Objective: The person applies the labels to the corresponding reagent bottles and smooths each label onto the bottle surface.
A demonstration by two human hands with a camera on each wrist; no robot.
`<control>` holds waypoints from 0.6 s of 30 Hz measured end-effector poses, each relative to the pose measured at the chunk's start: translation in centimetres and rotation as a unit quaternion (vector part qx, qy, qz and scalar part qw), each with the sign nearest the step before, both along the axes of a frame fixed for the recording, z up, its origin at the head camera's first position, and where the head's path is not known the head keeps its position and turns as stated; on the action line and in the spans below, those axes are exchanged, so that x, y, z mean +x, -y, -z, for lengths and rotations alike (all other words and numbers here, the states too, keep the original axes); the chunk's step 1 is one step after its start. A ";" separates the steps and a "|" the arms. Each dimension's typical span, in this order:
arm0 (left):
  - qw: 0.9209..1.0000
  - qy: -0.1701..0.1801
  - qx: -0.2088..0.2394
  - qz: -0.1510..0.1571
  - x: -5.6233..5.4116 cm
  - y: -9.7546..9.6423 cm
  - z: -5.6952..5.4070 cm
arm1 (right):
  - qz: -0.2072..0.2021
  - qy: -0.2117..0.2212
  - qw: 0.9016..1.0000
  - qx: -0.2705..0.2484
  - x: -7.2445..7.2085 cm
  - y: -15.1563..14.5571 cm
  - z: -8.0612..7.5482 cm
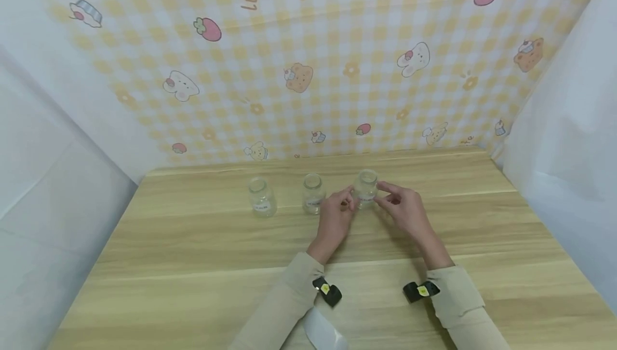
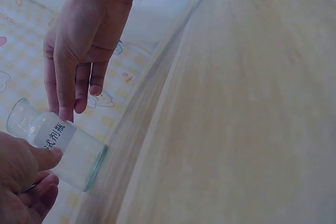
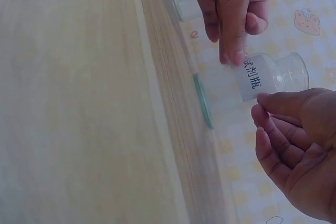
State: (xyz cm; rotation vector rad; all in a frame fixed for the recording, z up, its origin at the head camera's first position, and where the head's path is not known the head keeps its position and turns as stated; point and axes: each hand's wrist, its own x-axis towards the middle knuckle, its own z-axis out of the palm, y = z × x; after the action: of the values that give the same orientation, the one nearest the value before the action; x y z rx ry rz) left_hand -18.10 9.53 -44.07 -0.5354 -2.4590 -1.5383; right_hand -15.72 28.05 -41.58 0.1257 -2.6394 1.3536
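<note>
A small clear glass bottle (image 1: 367, 181) with a white printed label (image 3: 257, 78) stands upright between both hands. My left hand (image 1: 336, 213) is on its left side. In the left wrist view the left thumb (image 2: 50, 157) lies at one edge of the label, with the other fingers bent below. My right hand (image 1: 405, 209) reaches in from the right, thumb and forefinger apart in the head view, their tips at the bottle. In the right wrist view the right thumb (image 3: 278, 99) touches the label's near edge. The bottle's far side is hidden.
Two similar labelled glass bottles stand to the left: one in the middle (image 1: 313, 185), close beside the left hand, and one further left (image 1: 262, 200). A white strip (image 1: 324, 331) lies by the left forearm. A checked cloth (image 1: 337, 98) hangs behind the wooden table (image 1: 193, 253).
</note>
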 end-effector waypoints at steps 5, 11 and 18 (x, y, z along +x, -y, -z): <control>1.000 0.020 0.000 0.015 -0.2 -0.1 0.0 | 0.004 0.006 1.000 0.001 -0.4 -0.3 0.0; 0.999 0.031 -0.026 0.010 -0.1 0.0 -0.5 | 0.000 -0.003 1.000 0.002 -1.0 -1.1 -0.1; 0.996 0.063 -0.063 0.024 -0.2 0.4 -2.0 | 0.004 0.025 1.000 0.017 -1.0 -1.8 -0.1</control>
State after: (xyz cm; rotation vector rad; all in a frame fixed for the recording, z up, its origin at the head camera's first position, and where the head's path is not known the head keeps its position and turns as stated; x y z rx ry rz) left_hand -18.28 9.18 -42.10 -0.5388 -2.6699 -1.4852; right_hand -16.77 29.90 -41.47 0.0850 -2.7014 1.3277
